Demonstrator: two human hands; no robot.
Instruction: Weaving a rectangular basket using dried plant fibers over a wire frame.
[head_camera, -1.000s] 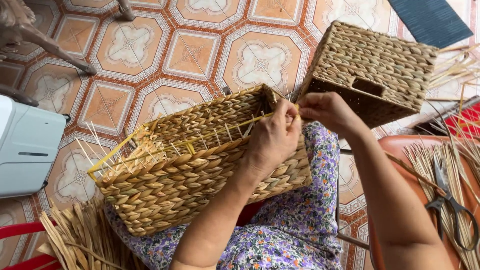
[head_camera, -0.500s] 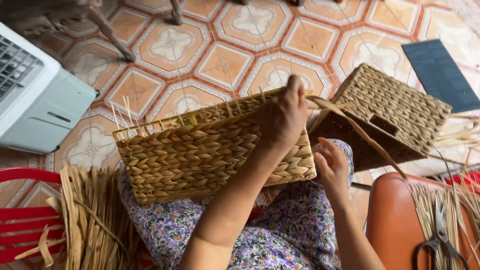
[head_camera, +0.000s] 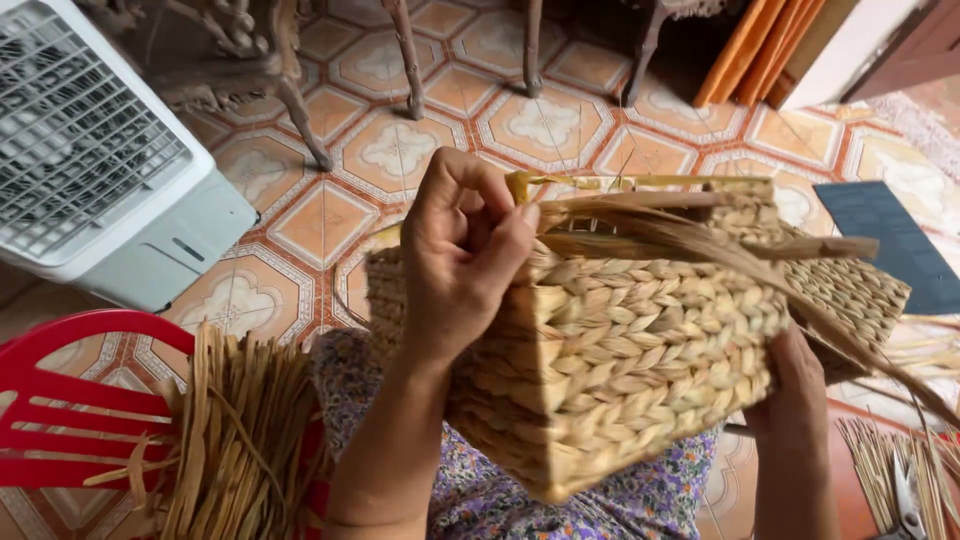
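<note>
A woven straw basket (head_camera: 640, 350) rests on my lap, tilted with one corner toward me. My left hand (head_camera: 465, 260) is closed on its near rim, pinching the ends of flat dried straw strands (head_camera: 700, 230) that run right across the basket's top. My right hand (head_camera: 795, 380) holds the basket's right side from below, and its fingers are mostly hidden behind the weave. A long loose strand trails off to the lower right.
A second woven basket (head_camera: 860, 290) sits just behind the first. A straw bundle (head_camera: 240, 440) lies on a red plastic chair (head_camera: 70, 400) at left. A white fan unit (head_camera: 90, 150), wooden furniture legs (head_camera: 405, 60), a dark blue mat (head_camera: 890, 230) and scissors (head_camera: 905, 495) surround me.
The basket has turned so a corner faces me. My left hand stays on the rim with the strands, and my right hand has moved onto the basket's right side.
</note>
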